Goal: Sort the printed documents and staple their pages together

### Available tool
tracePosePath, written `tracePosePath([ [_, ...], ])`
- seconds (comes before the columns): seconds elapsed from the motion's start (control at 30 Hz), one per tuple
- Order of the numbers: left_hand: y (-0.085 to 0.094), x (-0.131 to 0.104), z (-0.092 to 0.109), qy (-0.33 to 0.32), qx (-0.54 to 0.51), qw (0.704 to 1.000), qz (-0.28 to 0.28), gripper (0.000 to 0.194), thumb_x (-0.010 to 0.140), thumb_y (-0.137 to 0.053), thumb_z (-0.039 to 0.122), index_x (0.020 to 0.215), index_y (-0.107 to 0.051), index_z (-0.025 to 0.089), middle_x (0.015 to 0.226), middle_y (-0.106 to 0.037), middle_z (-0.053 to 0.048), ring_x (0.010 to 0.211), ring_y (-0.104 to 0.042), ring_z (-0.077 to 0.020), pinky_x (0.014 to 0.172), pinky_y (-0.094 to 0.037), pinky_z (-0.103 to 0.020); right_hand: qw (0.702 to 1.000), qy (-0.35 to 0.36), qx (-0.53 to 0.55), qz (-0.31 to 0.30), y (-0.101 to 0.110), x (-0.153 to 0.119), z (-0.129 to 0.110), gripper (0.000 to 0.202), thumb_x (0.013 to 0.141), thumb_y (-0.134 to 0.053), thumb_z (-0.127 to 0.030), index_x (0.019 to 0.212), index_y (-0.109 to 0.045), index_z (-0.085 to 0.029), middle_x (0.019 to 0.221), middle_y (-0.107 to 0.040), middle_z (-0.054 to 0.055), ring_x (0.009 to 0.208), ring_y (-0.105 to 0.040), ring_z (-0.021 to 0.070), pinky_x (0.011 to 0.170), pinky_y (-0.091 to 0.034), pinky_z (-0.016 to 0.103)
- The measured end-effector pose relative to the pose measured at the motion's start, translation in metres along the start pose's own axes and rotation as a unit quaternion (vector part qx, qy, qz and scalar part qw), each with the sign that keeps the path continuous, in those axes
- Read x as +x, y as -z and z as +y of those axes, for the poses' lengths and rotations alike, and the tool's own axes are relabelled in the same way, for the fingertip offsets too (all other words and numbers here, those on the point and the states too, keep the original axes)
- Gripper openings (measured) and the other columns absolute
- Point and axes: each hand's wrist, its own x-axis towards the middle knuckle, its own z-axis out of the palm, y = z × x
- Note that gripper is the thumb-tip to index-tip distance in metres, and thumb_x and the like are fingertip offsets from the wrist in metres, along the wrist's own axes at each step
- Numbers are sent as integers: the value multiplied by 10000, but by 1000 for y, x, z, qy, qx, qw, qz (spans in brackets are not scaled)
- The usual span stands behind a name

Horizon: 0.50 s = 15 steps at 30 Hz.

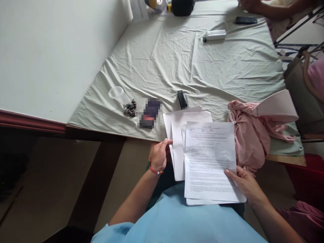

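My right hand [241, 182] pinches the lower right edge of a stack of printed sheets [210, 158], thumb on top and fingers underneath. The top sheet carries a heading and many lines of small text. Partly under this stack, to its left, lie some blank-looking white sheets [177, 145]. My left hand [160, 157] grips their left edge between thumb and fingers; a red bracelet circles the wrist. The far ends of the blank sheets rest on the table edge, just below a small black box-like object [182, 100].
A pale cloth covers the table [162, 64]. A pixelated dark object [150, 113], a clear plastic cup [118, 94] and dark beads [130, 108] lie left. Pink fabric [250, 135] is bundled right. Farther off are a white cylinder [215, 35], a phone [246, 20] and another person's arm [275, 11].
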Motion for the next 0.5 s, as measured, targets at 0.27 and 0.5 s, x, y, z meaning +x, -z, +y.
tracePosePath([
  [0.27,10,-1,-2,-67,108,991,-34,514,700,-849,333,1119,-604,164,622,-597,86,562,-508,-78,579,-373,-203,996,48,-67,14,27,1,-32,560,702,-929,-557,1146,-816,-236,1049,-844,76,901,-810,285,845,-671,377],
  [0.5,9,-10,-3,-14,162,984,-76,452,784,-756,516,1010,-627,145,615,-550,60,483,-422,-79,447,-317,-208,994,54,-94,-16,17,7,-42,594,725,-906,-588,1202,-807,-249,1117,-835,74,977,-805,295,932,-653,397],
])
